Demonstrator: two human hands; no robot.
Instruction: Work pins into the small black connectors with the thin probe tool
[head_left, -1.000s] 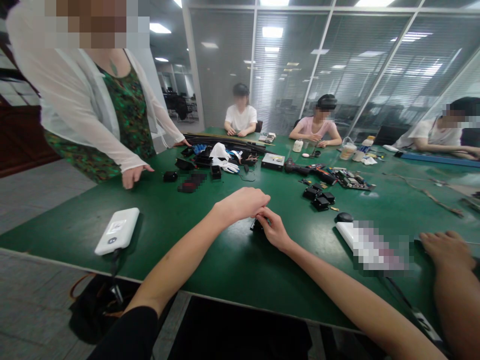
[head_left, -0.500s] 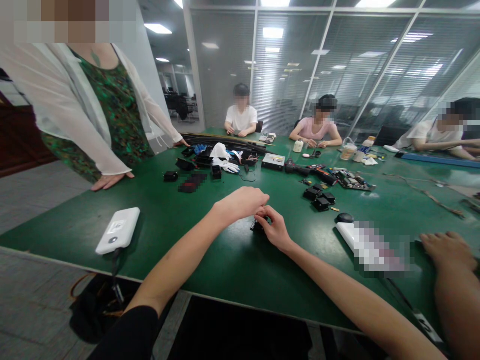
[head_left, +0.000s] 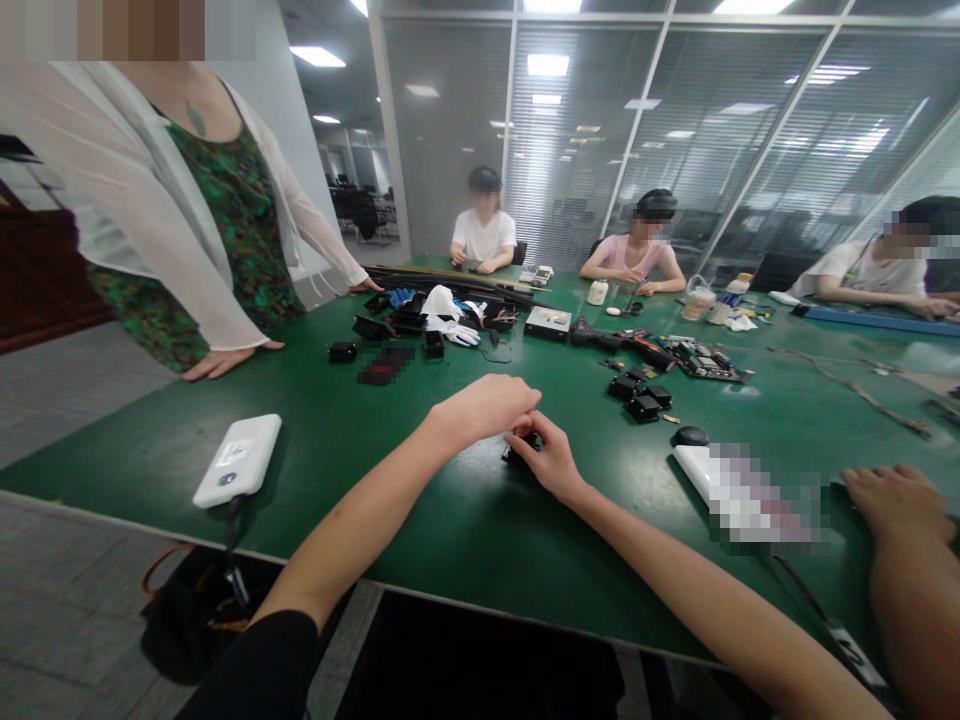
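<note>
My left hand [head_left: 495,402] is bent at the wrist, its fingers curled down against my right fingers; what it grips, if anything, is hidden. My right hand [head_left: 551,458] is closed round a small black part [head_left: 513,452] low over the green table [head_left: 465,520], thumb on the near side. Most of that part is covered by my fingers, so its kind does not show. Several small black boxes [head_left: 643,406] lie beyond my right hand.
White power banks [head_left: 240,460] with cables lie left and right. Behind my hands are white gloves [head_left: 454,332], a metal drive box [head_left: 548,322], a power tool [head_left: 637,345] and a circuit board [head_left: 705,358]. A co-worker's hand [head_left: 898,505] rests at right; others sit opposite.
My right thumb has slid slightly left over the black part. Both hands stay in nearly the same place. The standing person at left has shifted a little.
</note>
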